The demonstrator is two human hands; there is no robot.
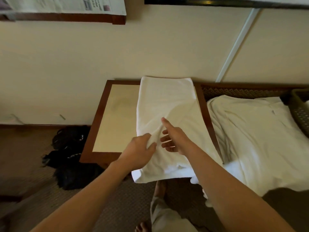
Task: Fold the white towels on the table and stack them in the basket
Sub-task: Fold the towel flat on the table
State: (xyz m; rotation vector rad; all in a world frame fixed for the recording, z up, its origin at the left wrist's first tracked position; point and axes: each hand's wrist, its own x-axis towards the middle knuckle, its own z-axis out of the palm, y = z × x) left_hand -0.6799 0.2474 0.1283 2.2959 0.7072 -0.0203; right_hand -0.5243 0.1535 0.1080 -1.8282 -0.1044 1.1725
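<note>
A: Head view, what are the hands doing?

B: Both reach over a white towel that lies lengthwise on the tabletop, its near end hanging over the front edge. The left hand has a raised fold of cloth pinched between thumb and fingers, so that grip is closed on the towel.

A: And the right hand?

B: The right hand sits just beside the left, over the same towel. Its forefinger is stretched out straight, the tip on or just above the cloth; I cannot tell which. The other fingers are loosely spread and hold nothing, so that grip is open.

A: Where are the other towels?

B: More white cloth is spread out to the right of the tabletop, on a lower surface, rumpled and partly hanging over the near edge. I cannot tell how many towels it makes.

A: Is the basket in sight?

B: Only a corner of the basket, dark and woven, at the far right edge, touching that spread cloth.

A: Anything else?

B: Dark bags lie on the carpeted floor, left of the tabletop.
</note>
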